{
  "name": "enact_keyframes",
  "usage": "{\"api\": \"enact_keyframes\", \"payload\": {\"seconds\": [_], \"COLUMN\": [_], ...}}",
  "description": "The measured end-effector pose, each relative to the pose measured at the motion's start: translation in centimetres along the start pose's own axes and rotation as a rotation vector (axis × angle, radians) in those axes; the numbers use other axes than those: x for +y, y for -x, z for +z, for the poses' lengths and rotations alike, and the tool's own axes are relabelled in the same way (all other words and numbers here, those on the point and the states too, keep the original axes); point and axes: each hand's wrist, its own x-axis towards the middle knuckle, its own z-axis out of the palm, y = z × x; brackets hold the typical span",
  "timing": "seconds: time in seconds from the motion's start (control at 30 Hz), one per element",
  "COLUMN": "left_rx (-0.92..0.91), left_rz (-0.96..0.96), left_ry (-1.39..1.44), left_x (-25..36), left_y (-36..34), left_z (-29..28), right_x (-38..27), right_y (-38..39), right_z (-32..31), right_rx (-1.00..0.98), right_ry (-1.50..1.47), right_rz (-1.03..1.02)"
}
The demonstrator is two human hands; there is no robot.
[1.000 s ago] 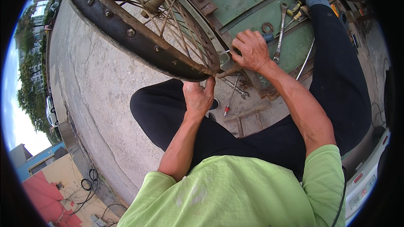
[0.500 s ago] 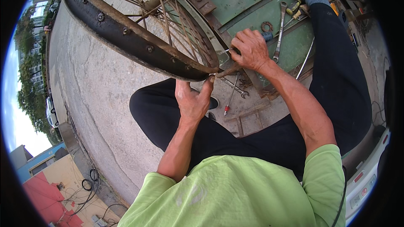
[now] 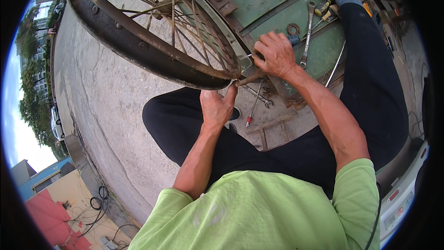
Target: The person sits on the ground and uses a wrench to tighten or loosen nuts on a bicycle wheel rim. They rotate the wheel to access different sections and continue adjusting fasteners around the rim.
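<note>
A rusty spoked wheel with a bare dark rim and no tyre stands tilted at upper left. My left hand closes on the rim's near lower edge, thumb on the right side and fingers partly hidden beneath. To its right, my right hand is curled around a thin metal tool, whose shaft points at the spokes near the rim. Its grip is hidden in the fist, so I cannot tell its exact kind. Just below that hand, a rusty curved bar reaches toward the rim.
On the green metal panel lie a long wrench, a rusty ring and yellow-handled tools. A red-handled screwdriver and an open-ended wrench rest on the concrete below. My outstretched leg borders the right.
The wheel has turned a little, its spokes and the fastener heads in the rim shifting. My left hand has moved slightly right along the rim. My right hand stays in place.
</note>
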Motion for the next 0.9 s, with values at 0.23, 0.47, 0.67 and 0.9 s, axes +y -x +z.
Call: {"api": "enact_keyframes", "payload": {"seconds": [0.23, 0.47, 0.67, 0.9], "left_rx": [0.108, 0.107, 0.048, 0.026], "left_rz": [0.007, 0.105, 0.055, -0.077], "left_ry": [0.066, 0.042, -0.021, 0.079], "left_x": [2.2, 0.5, -2.2, 1.2], "left_y": [0.2, 0.3, -0.2, -0.4], "left_z": [-2.0, -0.9, 1.9, 0.1], "right_x": [-0.1, -0.1, -0.1, 0.1], "right_y": [-0.1, -0.2, -0.1, 0.1], "right_z": [0.0, -0.1, 0.1, 0.2], "right_rx": [-0.006, -0.009, -0.013, -0.021], "right_ry": [0.005, 0.006, 0.002, 0.003], "right_rz": [0.001, 0.003, 0.004, 0.011]}}
